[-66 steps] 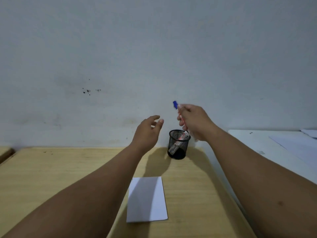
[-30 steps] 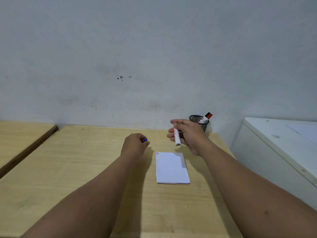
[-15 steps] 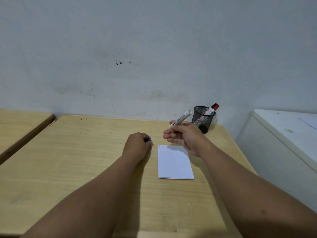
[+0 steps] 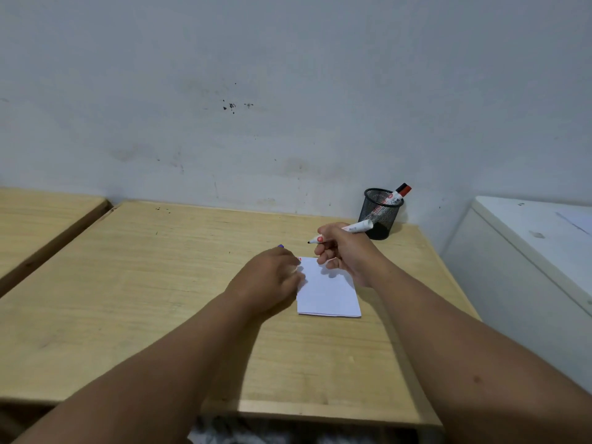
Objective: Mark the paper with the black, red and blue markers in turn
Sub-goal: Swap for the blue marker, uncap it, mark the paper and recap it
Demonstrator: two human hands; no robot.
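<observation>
A white paper (image 4: 330,293) lies on the wooden table (image 4: 153,270), with a small red mark at its far left corner. My left hand (image 4: 267,280) rests closed against the paper's left edge; the blue cap (image 4: 281,246) peeks out above its fingers. My right hand (image 4: 349,256) hovers over the paper's far edge and grips the uncapped blue marker (image 4: 358,226). The marker lies nearly level, its dark tip pointing left, a little above the paper. A red-capped marker (image 4: 402,190) stands in the black mesh pen holder (image 4: 379,213) at the table's far right corner.
A white cabinet (image 4: 528,251) stands just right of the table. A second wooden table (image 4: 38,216) sits at the left across a narrow gap. The grey wall runs right behind both tables.
My right hand turned the marker from tip-away to tip pointing left over the paper. My left hand slid right, up to the paper's left edge, still holding the cap.
</observation>
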